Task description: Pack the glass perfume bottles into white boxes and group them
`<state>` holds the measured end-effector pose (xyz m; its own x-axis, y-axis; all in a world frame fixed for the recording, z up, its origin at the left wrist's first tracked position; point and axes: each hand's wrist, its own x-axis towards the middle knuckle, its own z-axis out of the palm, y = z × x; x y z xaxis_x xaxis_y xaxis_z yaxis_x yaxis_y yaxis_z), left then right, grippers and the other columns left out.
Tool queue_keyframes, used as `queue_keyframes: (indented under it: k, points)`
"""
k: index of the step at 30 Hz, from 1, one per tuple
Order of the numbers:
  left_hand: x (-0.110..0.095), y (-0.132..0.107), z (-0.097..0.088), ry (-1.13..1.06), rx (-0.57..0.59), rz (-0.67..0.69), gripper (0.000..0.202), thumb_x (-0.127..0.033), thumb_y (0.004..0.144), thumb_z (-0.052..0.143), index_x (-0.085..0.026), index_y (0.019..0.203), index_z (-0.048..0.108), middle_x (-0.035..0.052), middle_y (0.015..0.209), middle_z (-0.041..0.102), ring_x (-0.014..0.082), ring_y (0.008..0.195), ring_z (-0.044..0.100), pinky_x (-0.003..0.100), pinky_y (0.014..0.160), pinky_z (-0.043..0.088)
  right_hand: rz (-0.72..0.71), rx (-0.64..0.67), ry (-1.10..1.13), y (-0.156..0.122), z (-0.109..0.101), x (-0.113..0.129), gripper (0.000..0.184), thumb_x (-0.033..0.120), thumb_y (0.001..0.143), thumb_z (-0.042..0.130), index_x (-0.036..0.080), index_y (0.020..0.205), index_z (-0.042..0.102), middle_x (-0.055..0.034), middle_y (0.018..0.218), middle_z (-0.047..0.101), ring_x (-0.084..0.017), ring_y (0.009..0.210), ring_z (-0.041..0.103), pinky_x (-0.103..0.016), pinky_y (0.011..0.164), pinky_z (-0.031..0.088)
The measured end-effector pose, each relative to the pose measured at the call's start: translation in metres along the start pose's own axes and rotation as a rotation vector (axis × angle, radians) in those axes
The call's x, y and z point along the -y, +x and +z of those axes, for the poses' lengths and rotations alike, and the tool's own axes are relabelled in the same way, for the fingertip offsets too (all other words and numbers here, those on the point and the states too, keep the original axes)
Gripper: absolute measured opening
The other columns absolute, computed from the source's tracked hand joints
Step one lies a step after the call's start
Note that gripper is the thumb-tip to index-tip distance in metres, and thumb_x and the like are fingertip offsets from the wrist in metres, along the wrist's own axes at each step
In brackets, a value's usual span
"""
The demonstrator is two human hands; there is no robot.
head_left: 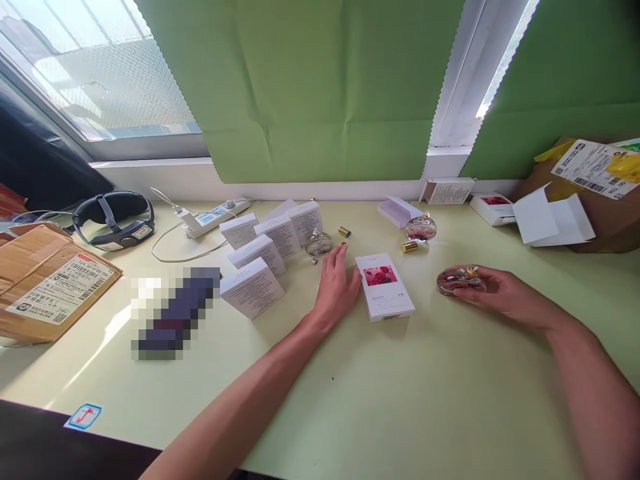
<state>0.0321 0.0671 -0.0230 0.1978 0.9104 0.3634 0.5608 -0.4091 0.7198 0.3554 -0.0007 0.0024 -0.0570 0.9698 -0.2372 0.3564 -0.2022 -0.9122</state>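
My right hand (505, 293) is wrapped round a round glass perfume bottle (450, 281) with a gold neck, held at the table top. My left hand (337, 285) rests palm down with its fingers stretched out, its thumb beside a white box with a rose picture (383, 283). Whether the thumb touches that box I cannot tell. Just past the left fingertips stand a clear glass bottle (319, 245) and a gold cap (344, 231). Farther back is a pinkish perfume bottle (421, 229), with another gold cap (409, 247) lying in front of it.
Several white boxes (253, 287) stand left of my left hand. Behind them lies a power strip (215, 217) with a cable. A black headset (117, 223), cardboard boxes (55, 280) and a blurred dark object (180, 310) are at left. An opened white box (553, 217) sits at right.
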Motion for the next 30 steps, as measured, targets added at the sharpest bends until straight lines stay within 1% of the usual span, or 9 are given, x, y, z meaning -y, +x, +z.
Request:
queue_keyframes:
  k: [4, 6, 8, 11, 13, 17, 21, 25, 30]
  points:
    - [-0.004, -0.002, -0.001, -0.037, -0.043, -0.055, 0.038, -0.033, 0.093, 0.047, -0.018, 0.127, 0.05, 0.0122, 0.114, 0.058, 0.0227, 0.102, 0.055, 0.038, 0.088, 0.044, -0.037, -0.106, -0.078, 0.003, 0.003, 0.005, 0.045, 0.046, 0.071, 0.081, 0.025, 0.11, 0.075, -0.007, 0.116, 0.074, -0.033, 0.11, 0.066, -0.047, 0.097, 0.051]
    - [-0.01, -0.006, -0.002, -0.073, 0.025, -0.036, 0.031, -0.038, 0.094, 0.046, -0.02, 0.118, 0.054, 0.0035, 0.086, 0.059, 0.0166, 0.075, 0.053, 0.03, 0.07, 0.043, -0.087, -0.13, 0.02, 0.001, 0.007, 0.014, 0.042, 0.044, 0.071, 0.081, 0.026, 0.108, 0.076, -0.0067, 0.117, 0.074, -0.032, 0.112, 0.066, -0.045, 0.097, 0.052]
    - [-0.017, -0.011, -0.003, -0.104, 0.162, 0.046, 0.028, -0.039, 0.096, 0.044, -0.021, 0.115, 0.054, -0.0011, 0.075, 0.058, 0.0135, 0.065, 0.05, 0.027, 0.063, 0.039, -0.117, -0.127, 0.117, -0.002, 0.013, 0.022, 0.034, 0.042, 0.072, 0.081, 0.028, 0.103, 0.078, -0.006, 0.115, 0.075, -0.032, 0.111, 0.067, -0.043, 0.095, 0.054]
    - [-0.023, -0.015, -0.006, -0.115, 0.338, 0.209, 0.031, -0.033, 0.098, 0.04, -0.023, 0.125, 0.049, 0.0005, 0.092, 0.066, 0.0127, 0.076, 0.056, 0.026, 0.071, 0.044, -0.121, -0.023, 0.221, -0.007, 0.026, 0.032, 0.024, 0.038, 0.068, 0.084, 0.031, 0.091, 0.08, -0.0057, 0.104, 0.079, -0.032, 0.103, 0.071, -0.039, 0.087, 0.057]
    - [-0.022, -0.014, -0.006, -0.092, 0.353, 0.268, 0.034, -0.03, 0.098, 0.039, -0.023, 0.131, 0.045, 0.0029, 0.104, 0.067, 0.0136, 0.088, 0.059, 0.028, 0.081, 0.047, -0.122, 0.054, 0.277, -0.009, 0.037, 0.037, 0.026, 0.036, 0.065, 0.087, 0.03, 0.088, 0.081, -0.0058, 0.097, 0.08, -0.032, 0.096, 0.073, -0.04, 0.083, 0.059]
    - [-0.01, -0.006, -0.002, 0.104, 0.168, 0.219, 0.036, -0.023, 0.095, 0.043, -0.019, 0.13, 0.047, 0.0105, 0.124, 0.059, 0.021, 0.115, 0.055, 0.039, 0.101, 0.046, -0.131, 0.164, 0.315, -0.013, 0.064, 0.047, 0.026, 0.034, 0.069, 0.084, 0.026, 0.094, 0.079, -0.0073, 0.098, 0.079, -0.03, 0.096, 0.073, -0.042, 0.086, 0.058]
    - [0.002, 0.008, 0.008, 0.298, 0.073, 0.155, 0.051, -0.015, 0.088, 0.046, -0.012, 0.139, 0.039, 0.0188, 0.147, 0.038, 0.0309, 0.142, 0.031, 0.05, 0.116, 0.032, -0.123, 0.286, 0.303, -0.012, 0.079, 0.053, 0.035, 0.036, 0.07, 0.084, 0.024, 0.103, 0.078, -0.009, 0.106, 0.077, -0.033, 0.102, 0.071, -0.045, 0.091, 0.056]
    - [0.008, 0.027, 0.014, 0.393, 0.111, 0.13, 0.057, -0.009, 0.087, 0.042, -0.006, 0.143, 0.035, 0.0218, 0.153, 0.03, 0.0324, 0.148, 0.021, 0.049, 0.119, 0.026, -0.181, 0.137, 0.147, -0.009, 0.074, 0.054, 0.036, 0.04, 0.072, 0.082, 0.027, 0.105, 0.077, -0.0066, 0.113, 0.075, -0.035, 0.111, 0.066, -0.045, 0.098, 0.051]
    - [0.008, 0.048, 0.014, 0.48, 0.181, 0.086, 0.056, 0.0, 0.084, 0.035, -0.007, 0.139, 0.043, 0.0219, 0.144, 0.044, 0.033, 0.136, 0.042, 0.049, 0.109, 0.04, -0.247, -0.031, 0.007, -0.006, 0.08, 0.055, 0.038, 0.048, 0.075, 0.077, 0.026, 0.105, 0.075, -0.0064, 0.11, 0.076, -0.035, 0.107, 0.067, -0.046, 0.093, 0.052]
